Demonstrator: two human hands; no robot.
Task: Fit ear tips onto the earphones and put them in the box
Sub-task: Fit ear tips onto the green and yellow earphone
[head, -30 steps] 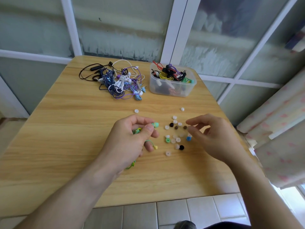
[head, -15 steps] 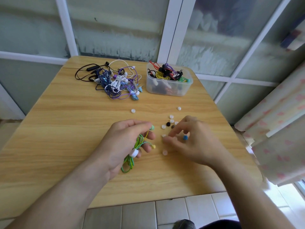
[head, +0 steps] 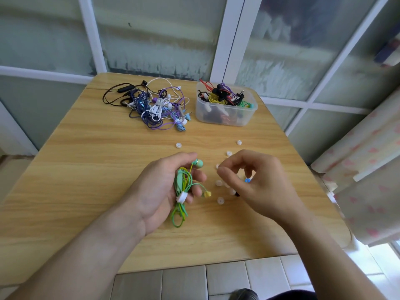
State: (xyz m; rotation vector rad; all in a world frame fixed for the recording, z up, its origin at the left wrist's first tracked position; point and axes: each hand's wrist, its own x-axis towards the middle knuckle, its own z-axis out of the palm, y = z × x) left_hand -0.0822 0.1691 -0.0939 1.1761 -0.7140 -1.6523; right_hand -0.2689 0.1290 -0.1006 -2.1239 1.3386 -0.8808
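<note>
So there's one clear plastic box stuffed with earphones, one tangled pile of earphones beside it, and one green bundled pair held in one of the two hands. Loose ear tips on the one wooden table: I count about seven showing, mostly white, one blue; more are hidden by the right hand.

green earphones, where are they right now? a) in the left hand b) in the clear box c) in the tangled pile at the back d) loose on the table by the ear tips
a: the left hand holds the bundled green earphones, one mint earbud poking out past its fingers, well short of the clear box.
</note>
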